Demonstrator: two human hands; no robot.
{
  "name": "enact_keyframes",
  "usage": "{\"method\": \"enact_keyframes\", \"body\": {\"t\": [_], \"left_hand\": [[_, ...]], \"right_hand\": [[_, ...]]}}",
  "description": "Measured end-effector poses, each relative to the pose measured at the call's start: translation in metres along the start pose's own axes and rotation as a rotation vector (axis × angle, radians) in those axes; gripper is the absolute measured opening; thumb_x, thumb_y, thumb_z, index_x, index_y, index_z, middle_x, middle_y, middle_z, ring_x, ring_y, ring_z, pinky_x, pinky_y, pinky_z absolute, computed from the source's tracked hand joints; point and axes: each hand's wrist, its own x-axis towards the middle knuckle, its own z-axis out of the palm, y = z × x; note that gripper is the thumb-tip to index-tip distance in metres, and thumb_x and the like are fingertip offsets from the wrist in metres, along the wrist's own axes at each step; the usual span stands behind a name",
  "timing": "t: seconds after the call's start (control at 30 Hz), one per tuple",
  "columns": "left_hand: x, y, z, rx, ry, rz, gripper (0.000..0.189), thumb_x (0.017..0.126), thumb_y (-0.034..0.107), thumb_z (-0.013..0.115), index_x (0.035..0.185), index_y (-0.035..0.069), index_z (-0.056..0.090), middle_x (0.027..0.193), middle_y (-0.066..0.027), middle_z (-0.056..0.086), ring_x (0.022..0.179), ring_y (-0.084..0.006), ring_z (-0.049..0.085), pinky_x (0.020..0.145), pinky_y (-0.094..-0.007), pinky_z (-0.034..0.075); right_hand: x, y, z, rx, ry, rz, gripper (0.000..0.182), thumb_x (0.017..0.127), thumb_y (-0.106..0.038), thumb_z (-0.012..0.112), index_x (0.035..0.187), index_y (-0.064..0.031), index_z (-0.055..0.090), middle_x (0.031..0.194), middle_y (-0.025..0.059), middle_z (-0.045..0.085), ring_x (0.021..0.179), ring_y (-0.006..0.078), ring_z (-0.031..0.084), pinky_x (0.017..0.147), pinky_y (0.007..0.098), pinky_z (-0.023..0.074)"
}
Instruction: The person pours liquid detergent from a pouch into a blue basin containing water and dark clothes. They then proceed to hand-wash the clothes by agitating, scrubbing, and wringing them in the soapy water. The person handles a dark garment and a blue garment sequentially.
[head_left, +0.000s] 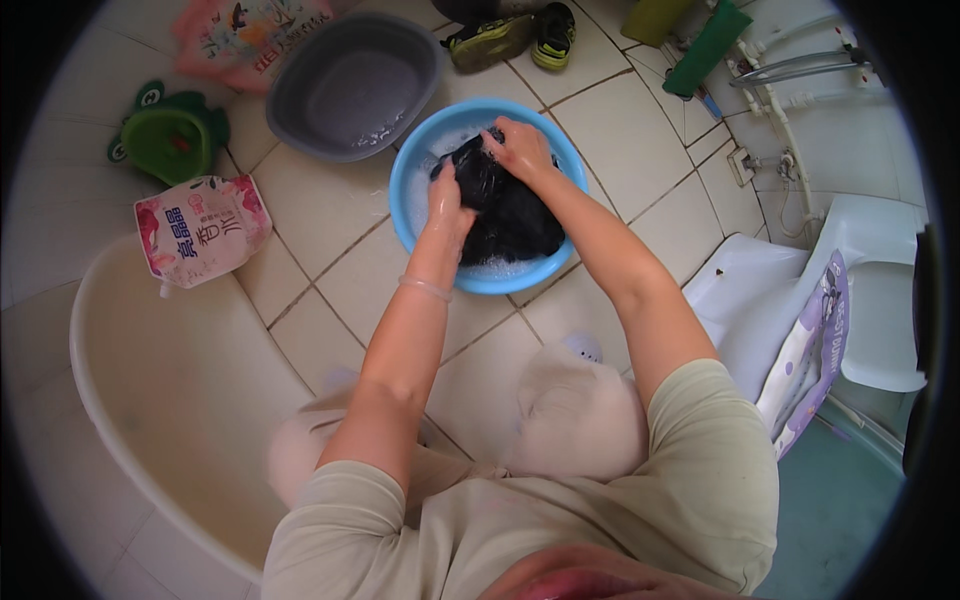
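Note:
A round light-blue plastic basin (400, 180) stands on the tiled floor before me, with sudsy water in it. Wet black cloth (517, 225) lies bunched in the basin, partly lifted at its far side. My left hand (448, 196), with a pale bangle on the wrist, holds the left edge of the cloth between thumb and fingers. My right hand (521, 148) grips the cloth's far upper part, close to the basin's far rim. Some fingertips are hidden by the fabric.
A grey oval basin (352, 90) stands beyond on the left, near a green frog-shaped potty (169, 142). A detergent pouch (204, 231) rests at the rim of a cream tub (187, 390). Black-and-yellow shoes (491, 43) lie at the far side; a squat toilet (750, 285) is at right.

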Motion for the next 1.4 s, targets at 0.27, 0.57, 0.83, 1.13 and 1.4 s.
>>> {"method": "enact_keyframes", "body": {"t": [0.27, 0.57, 0.83, 1.13, 1.4], "left_hand": [[0.044, -0.003, -0.055, 0.932, 0.280, 0.433, 0.038, 0.076, 0.012, 0.066, 0.110, -0.003, 0.057, 0.105, -0.0171, 0.062, 0.097, -0.0279, 0.060, 0.082, -0.0350, 0.045], [0.050, 0.017, -0.022, -0.076, -0.230, -0.175, 0.039, 0.089, 0.032, 0.052, 0.119, 0.007, 0.051, 0.109, -0.0134, 0.060, 0.100, -0.0303, 0.058, 0.084, -0.0459, 0.047], [0.038, -0.007, -0.019, -0.126, -0.214, -0.151, 0.034, 0.091, 0.034, 0.051, 0.115, 0.009, 0.054, 0.107, -0.0096, 0.061, 0.098, -0.0262, 0.059, 0.086, -0.0421, 0.048], [0.029, 0.011, -0.042, 0.463, 0.125, 0.224, 0.037, 0.089, 0.018, 0.056, 0.119, -0.001, 0.047, 0.108, -0.0161, 0.058, 0.091, -0.0268, 0.060, 0.076, -0.0374, 0.051], [0.049, -0.001, -0.020, 0.183, 0.026, -0.045, 0.041, 0.090, 0.028, 0.053, 0.119, 0.000, 0.050, 0.112, -0.0179, 0.057, 0.101, -0.0292, 0.056, 0.086, -0.0405, 0.047]], "right_hand": [[-0.016, 0.004, 0.059, -0.234, -0.143, -0.020, 0.049, 0.078, -0.041, 0.062, 0.121, -0.0198, 0.052, 0.122, 0.0199, 0.048, 0.111, 0.0375, 0.048, 0.091, 0.0479, 0.0408], [-0.024, -0.056, 0.006, 0.498, -0.059, -0.122, 0.027, 0.075, -0.023, 0.065, 0.095, -0.0064, 0.061, 0.093, 0.0176, 0.063, 0.089, 0.0362, 0.060, 0.081, 0.0431, 0.0461], [-0.012, -0.047, 0.015, 0.167, 0.169, -0.026, 0.026, 0.079, -0.035, 0.059, 0.085, -0.0102, 0.062, 0.084, 0.0183, 0.063, 0.076, 0.0393, 0.059, 0.066, 0.0447, 0.0483], [-0.043, -0.001, 0.042, -0.308, -0.130, -0.226, 0.051, 0.077, -0.052, 0.058, 0.123, -0.0305, 0.051, 0.140, 0.0137, 0.030, 0.120, 0.0404, 0.037, 0.096, 0.0537, 0.0312], [-0.003, -0.011, 0.038, 0.017, -0.253, 0.090, 0.038, 0.080, -0.031, 0.058, 0.109, -0.0068, 0.060, 0.099, 0.0208, 0.064, 0.093, 0.0350, 0.061, 0.083, 0.0393, 0.0469]]}}
